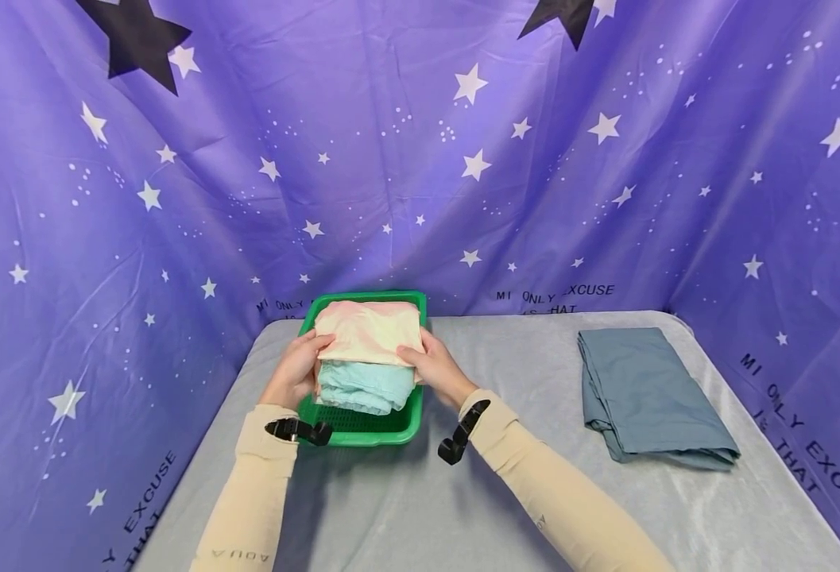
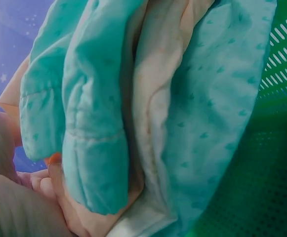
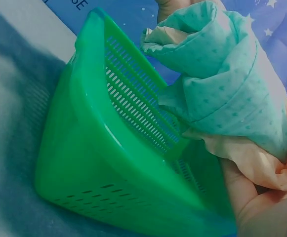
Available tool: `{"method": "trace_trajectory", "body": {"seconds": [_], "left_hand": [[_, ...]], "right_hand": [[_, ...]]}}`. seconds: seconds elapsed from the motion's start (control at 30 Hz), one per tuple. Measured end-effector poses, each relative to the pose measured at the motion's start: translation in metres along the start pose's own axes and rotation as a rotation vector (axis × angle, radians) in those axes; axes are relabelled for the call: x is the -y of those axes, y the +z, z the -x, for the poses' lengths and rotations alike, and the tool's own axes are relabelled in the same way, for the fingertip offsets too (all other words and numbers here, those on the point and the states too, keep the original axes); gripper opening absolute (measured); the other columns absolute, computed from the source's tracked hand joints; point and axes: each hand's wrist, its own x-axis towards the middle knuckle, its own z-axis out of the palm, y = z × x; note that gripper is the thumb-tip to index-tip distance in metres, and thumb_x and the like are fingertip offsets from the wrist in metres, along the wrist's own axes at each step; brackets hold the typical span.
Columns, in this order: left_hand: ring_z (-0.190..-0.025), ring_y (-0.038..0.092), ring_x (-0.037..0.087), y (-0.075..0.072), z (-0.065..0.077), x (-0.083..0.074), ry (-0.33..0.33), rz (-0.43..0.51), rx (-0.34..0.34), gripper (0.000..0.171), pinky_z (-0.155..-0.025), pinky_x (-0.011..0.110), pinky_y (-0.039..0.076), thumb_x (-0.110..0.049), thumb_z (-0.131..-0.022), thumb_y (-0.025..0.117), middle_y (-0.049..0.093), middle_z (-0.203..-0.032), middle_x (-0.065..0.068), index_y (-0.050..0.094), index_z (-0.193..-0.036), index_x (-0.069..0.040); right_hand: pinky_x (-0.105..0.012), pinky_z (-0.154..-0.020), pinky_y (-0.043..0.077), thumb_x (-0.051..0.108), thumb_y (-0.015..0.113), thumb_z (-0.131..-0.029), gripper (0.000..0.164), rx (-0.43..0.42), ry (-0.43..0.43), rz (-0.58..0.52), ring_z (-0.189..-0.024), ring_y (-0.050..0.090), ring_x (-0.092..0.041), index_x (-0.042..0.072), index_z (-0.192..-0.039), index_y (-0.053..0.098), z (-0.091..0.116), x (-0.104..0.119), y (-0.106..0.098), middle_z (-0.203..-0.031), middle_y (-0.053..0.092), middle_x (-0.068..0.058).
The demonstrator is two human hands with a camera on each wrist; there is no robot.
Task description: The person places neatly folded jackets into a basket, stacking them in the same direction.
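A folded cream-and-pink cloth (image 1: pixel 365 330) lies over a folded mint-green cloth (image 1: pixel 362 385) with a small dark print, seen close in the left wrist view (image 2: pixel 207 108). My left hand (image 1: pixel 296 369) grips this bundle at its left side, thumb on top. At the right side my right hand (image 1: pixel 439 367) grips it the same way; some fingers are hidden beneath. The bundle is held over a green plastic basket (image 1: pixel 377 438) with slotted walls. In the right wrist view, the mint-green layers (image 3: pixel 222 84) look loosely rolled above the basket's rim (image 3: pixel 108 133).
A folded blue-grey cloth (image 1: pixel 648 397) lies on the right part of the table, which has a light grey cover (image 1: pixel 505 492). Purple star-printed curtains (image 1: pixel 391 159) enclose the table at the back and both sides.
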Motion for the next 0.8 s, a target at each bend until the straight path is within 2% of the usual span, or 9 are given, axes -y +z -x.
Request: {"method": "trace_trajectory", "body": {"seconds": [0.07,0.13,0.2,0.23,0.47,0.53,0.6,0.7,0.8], "left_hand": [[-0.033,0.038,0.012,-0.002,-0.004,0.002,-0.009,-0.014,0.007,0.031,-0.044,0.027,0.046,-0.022,-0.108,0.054,0.046,-0.046,-0.005,0.047,-0.135,-0.010],[-0.032,0.036,0.011,-0.004,-0.007,0.005,-0.019,-0.028,0.000,0.044,-0.043,0.027,0.046,-0.022,-0.107,0.054,0.044,-0.045,-0.006,0.040,-0.147,-0.010],[-0.032,0.034,0.011,-0.005,-0.010,0.006,-0.024,-0.035,-0.004,0.050,-0.042,0.026,0.044,-0.022,-0.107,0.054,0.042,-0.045,-0.006,0.036,-0.152,-0.009],[-0.033,0.033,0.010,-0.005,-0.012,0.007,-0.024,-0.040,-0.002,0.051,-0.042,0.026,0.044,-0.022,-0.107,0.054,0.041,-0.045,-0.007,0.035,-0.152,-0.007],[-0.034,0.033,0.011,-0.005,-0.020,0.007,-0.051,-0.069,-0.003,0.051,-0.039,0.026,0.041,-0.024,-0.108,0.052,0.041,-0.046,-0.006,0.038,-0.155,-0.012],[-0.035,0.037,0.011,-0.004,-0.020,0.005,-0.066,-0.060,-0.002,0.046,-0.041,0.025,0.042,-0.021,-0.107,0.052,0.045,-0.048,-0.005,0.041,-0.151,-0.012],[-0.035,0.039,0.011,-0.003,-0.018,0.000,-0.077,-0.063,0.003,0.034,-0.042,0.026,0.043,-0.019,-0.106,0.052,0.049,-0.049,-0.005,0.050,-0.140,-0.010],[-0.037,0.044,0.011,-0.005,-0.025,0.003,-0.096,-0.051,-0.003,0.017,-0.044,0.026,0.046,-0.017,-0.105,0.052,0.055,-0.051,-0.005,0.054,-0.121,-0.011],[-0.044,0.054,0.010,-0.009,-0.034,0.010,-0.121,-0.027,-0.010,0.009,-0.049,0.025,0.051,-0.018,-0.106,0.052,0.059,-0.056,-0.005,0.054,-0.114,-0.014]], "right_hand": [[-0.027,-0.067,0.057,0.020,0.057,-0.106,0.051,0.008,0.018,-0.004,-0.077,0.067,-0.010,0.019,-0.154,0.042,-0.003,-0.002,-0.001,-0.108,0.067,-0.007],[-0.028,-0.067,0.057,0.021,0.056,-0.106,0.050,0.019,0.036,-0.012,-0.077,0.067,-0.011,0.021,-0.154,0.042,-0.005,-0.005,-0.002,-0.106,0.066,-0.005],[-0.028,-0.067,0.057,0.021,0.056,-0.106,0.051,0.027,0.055,-0.026,-0.076,0.067,-0.011,0.023,-0.154,0.041,-0.007,-0.006,-0.003,-0.104,0.066,-0.004],[-0.029,-0.067,0.057,0.021,0.056,-0.106,0.051,0.031,0.065,-0.033,-0.076,0.067,-0.011,0.023,-0.154,0.041,-0.009,-0.007,-0.003,-0.103,0.066,-0.003],[-0.030,-0.067,0.058,0.020,0.053,-0.107,0.051,0.050,0.099,-0.058,-0.073,0.068,-0.011,0.024,-0.155,0.039,-0.015,-0.009,-0.005,-0.098,0.067,-0.002],[-0.031,-0.068,0.059,0.020,0.053,-0.107,0.051,0.057,0.106,-0.062,-0.075,0.069,-0.012,0.024,-0.155,0.038,-0.017,-0.009,-0.005,-0.099,0.068,-0.003],[-0.032,-0.068,0.060,0.019,0.053,-0.107,0.050,0.061,0.112,-0.057,-0.076,0.070,-0.014,0.024,-0.155,0.038,-0.019,-0.008,-0.004,-0.101,0.068,-0.005],[-0.033,-0.069,0.060,0.019,0.052,-0.108,0.050,0.066,0.119,-0.049,-0.079,0.071,-0.016,0.024,-0.155,0.038,-0.022,-0.008,-0.003,-0.105,0.068,-0.008],[-0.031,-0.067,0.059,0.019,0.051,-0.108,0.047,0.058,0.126,-0.032,-0.077,0.069,-0.015,0.021,-0.154,0.039,-0.024,-0.008,-0.002,-0.103,0.067,-0.007]]}}
